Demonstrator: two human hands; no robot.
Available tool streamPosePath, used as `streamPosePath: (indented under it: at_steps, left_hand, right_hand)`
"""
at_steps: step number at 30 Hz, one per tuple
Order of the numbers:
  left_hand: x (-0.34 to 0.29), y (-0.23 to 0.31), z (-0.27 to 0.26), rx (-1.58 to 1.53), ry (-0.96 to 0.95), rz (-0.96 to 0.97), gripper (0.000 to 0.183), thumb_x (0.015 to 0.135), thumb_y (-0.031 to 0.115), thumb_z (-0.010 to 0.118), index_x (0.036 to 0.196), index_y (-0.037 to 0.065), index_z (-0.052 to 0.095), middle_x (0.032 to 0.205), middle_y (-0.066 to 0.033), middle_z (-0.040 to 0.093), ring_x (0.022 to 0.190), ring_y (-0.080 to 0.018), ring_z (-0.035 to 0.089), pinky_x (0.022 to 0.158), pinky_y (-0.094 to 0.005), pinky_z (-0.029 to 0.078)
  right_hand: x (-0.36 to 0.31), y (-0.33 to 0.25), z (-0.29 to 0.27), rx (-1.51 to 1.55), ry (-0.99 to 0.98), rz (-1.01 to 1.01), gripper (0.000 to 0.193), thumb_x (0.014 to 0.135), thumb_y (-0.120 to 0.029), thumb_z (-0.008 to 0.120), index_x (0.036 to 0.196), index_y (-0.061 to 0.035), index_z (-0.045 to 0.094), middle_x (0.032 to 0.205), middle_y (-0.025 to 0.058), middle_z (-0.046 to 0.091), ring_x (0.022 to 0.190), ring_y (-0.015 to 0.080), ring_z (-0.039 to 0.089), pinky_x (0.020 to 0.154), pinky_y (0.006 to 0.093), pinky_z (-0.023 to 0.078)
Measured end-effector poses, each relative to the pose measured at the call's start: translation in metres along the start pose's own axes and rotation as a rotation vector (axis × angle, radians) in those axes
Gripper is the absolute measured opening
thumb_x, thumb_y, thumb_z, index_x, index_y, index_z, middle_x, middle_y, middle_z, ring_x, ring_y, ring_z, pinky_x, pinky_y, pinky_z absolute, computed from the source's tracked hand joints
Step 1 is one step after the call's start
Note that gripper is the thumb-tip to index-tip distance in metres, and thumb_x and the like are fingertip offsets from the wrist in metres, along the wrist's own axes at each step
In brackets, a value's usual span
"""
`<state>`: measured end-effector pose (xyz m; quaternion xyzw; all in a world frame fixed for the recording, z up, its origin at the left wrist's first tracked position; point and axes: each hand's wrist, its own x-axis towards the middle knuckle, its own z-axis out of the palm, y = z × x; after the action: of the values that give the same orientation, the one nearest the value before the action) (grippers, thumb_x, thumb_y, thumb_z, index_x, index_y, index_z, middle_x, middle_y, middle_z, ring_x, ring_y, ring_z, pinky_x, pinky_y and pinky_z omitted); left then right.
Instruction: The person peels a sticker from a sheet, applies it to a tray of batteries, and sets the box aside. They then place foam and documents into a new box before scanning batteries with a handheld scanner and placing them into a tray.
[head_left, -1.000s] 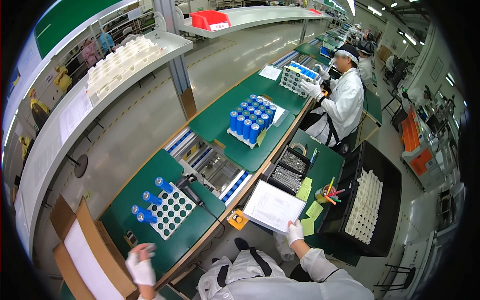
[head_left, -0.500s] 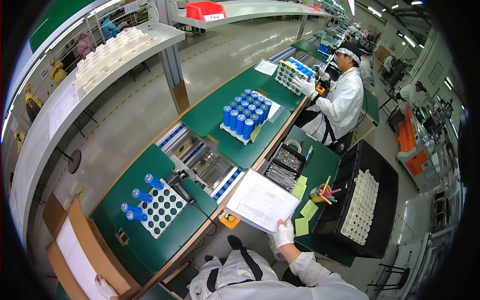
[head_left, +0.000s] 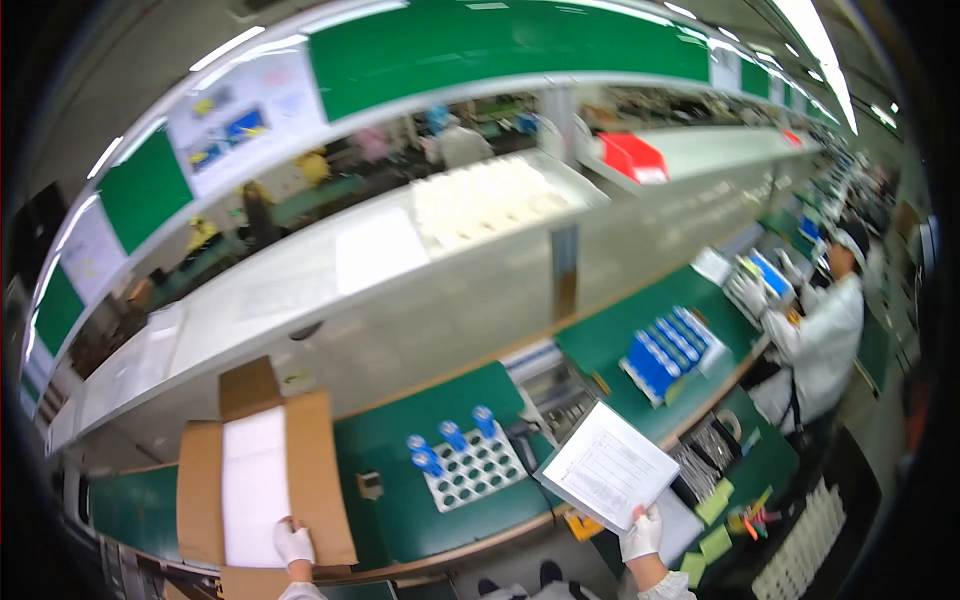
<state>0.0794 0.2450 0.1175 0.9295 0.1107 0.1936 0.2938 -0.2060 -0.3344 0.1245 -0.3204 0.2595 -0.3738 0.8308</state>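
Note:
At the lower left, my left hand (head_left: pixel 293 542), in a white glove with bare fingertips, rests at the right edge of the white sheet (head_left: pixel 255 480) inside an open cardboard box (head_left: pixel 318 470). Its fingers are curled; what they pinch, if anything, is hidden. My right hand (head_left: pixel 641 536), gloved alike, grips the lower corner of a printed paper sheet (head_left: pixel 608 468) and holds it tilted above the bench edge. Between my hands, a white tray with round holes (head_left: pixel 472 472) lies on the green bench, several blue cylindrical cells (head_left: pixel 452 435) standing along its far-left side.
Blue cells packed in a block (head_left: pixel 668 355) stand farther right. A dark handheld tool (head_left: pixel 524 440) lies beside the tray. Metal parts (head_left: pixel 708 450), green notes (head_left: pixel 716 545) and a black crate (head_left: pixel 850 480) with a white tray are at right. A co-worker (head_left: pixel 825 325) handles cells beyond.
The view has swung left and up, bringing the cardboard box and upper shelf more fully into sight. My right hand still holds the printed sheet; another pale sheet now shows below it.

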Motion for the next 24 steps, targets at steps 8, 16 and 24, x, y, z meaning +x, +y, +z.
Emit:
streamPosePath:
  at_steps: [8,16,24]
  left_hand:
    - [-0.013,0.024,-0.039,0.100,0.127,-0.005,0.025,0.078,0.019,0.066,0.091,-0.003,0.066,0.087,-0.0205,0.065,0.082,-0.0363,0.061,0.076,-0.0430,0.049]
    - [-0.013,0.062,-0.045,0.118,0.125,-0.030,0.029,0.077,0.022,0.068,0.092,-0.002,0.070,0.090,-0.0211,0.067,0.089,-0.0381,0.063,0.081,-0.0448,0.050]
    - [-0.022,0.092,-0.084,0.178,-0.137,-0.128,0.038,0.083,0.030,0.060,0.107,0.000,0.063,0.107,-0.0215,0.063,0.102,-0.0385,0.058,0.090,-0.0444,0.047]
  right_hand:
    - [0.061,-0.073,0.247,0.000,-0.421,-0.188,0.039,0.097,-0.009,0.046,0.134,0.0023,0.042,0.132,0.0134,0.052,0.121,0.0280,0.052,0.106,0.0419,0.038]
    - [0.075,-0.044,0.471,0.147,-0.519,-0.024,0.035,0.098,-0.008,0.039,0.132,-0.0052,0.043,0.126,0.0161,0.054,0.110,0.0337,0.058,0.091,0.0535,0.049]
    - [0.087,0.036,0.597,-0.025,-0.140,-0.009,0.027,0.090,-0.008,0.048,0.114,0.0025,0.057,0.110,0.0143,0.065,0.096,0.0281,0.065,0.079,0.0387,0.050]
